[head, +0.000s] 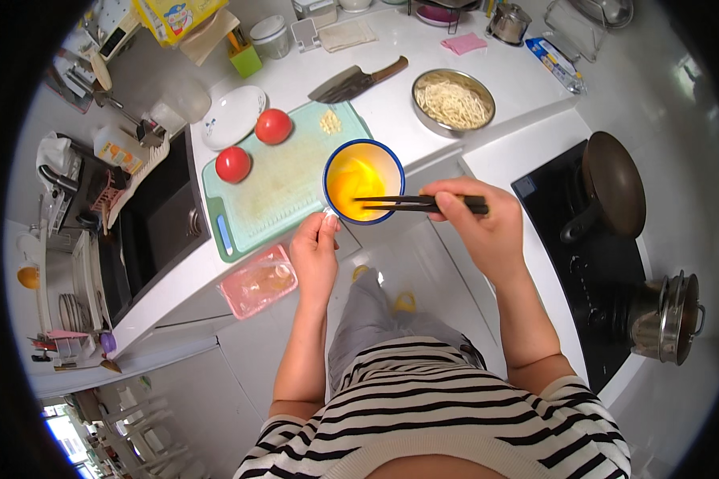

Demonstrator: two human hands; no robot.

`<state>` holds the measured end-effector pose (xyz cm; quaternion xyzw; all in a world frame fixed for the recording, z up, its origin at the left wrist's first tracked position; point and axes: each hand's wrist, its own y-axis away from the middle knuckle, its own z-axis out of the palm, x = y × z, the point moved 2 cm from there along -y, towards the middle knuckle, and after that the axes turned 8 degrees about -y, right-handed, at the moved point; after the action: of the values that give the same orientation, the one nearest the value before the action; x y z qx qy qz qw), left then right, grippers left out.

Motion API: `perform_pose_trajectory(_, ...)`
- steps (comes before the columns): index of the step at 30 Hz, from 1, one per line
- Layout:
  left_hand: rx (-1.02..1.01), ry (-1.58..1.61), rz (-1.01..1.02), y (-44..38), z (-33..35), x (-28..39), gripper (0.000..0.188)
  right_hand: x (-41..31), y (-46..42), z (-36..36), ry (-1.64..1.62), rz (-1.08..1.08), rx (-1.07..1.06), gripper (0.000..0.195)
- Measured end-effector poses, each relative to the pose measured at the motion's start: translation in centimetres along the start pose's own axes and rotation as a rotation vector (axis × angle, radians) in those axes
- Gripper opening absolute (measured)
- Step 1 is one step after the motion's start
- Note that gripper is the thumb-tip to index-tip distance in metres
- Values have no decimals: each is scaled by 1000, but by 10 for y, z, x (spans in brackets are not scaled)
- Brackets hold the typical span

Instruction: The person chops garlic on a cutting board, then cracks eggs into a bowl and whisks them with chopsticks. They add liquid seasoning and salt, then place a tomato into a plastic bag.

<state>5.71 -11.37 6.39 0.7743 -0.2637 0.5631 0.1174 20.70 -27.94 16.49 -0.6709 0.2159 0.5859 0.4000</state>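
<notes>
My left hand (316, 248) pinches the handle of a blue-rimmed white enamel mug (388, 157) with yellow beaten egg (356, 182) inside. In my right hand (479, 221) is a pair of dark chopsticks (398, 203), their tips down in the egg. Behind the mug lies a green cutting board (275, 173) with two tomatoes (274, 126) (233, 164) and a small heap of chopped garlic (330, 121). A white plate (233, 117) touches the board's far left side. A cleaver (356, 82) rests on the counter beyond, and a steel bowl of pale noodle-like strips (453, 100) stands to its right.
At right, a black cooktop (575, 263) carries a dark frying pan (614, 185) and a steel pot (665, 320). The sink (162, 221) is at left. A pink tray (260, 281) sits below the counter's edge. A knife block (245, 60) and a pink cloth (464, 43) are at the back.
</notes>
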Motion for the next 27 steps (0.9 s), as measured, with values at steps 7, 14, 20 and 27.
perform_pose_trajectory(7, 7, 5, 12, -84, -2, -3, 24, 25, -75, 29, 1, -23, -22, 16)
perform_pose_trajectory(14, 68, -5, 19, -169, 3, -13, 25, 50, -161, 59, -117, 10, 51, 20)
perform_pose_trajectory(20, -3, 46, -130, -248, 8, -31, 27, 76, -237, 78, -135, -38, 34, 18)
perform_pose_trajectory(27, -30, 83, -130, -309, 30, -34, 26, 116, -314, 88, 38, -96, -36, 17)
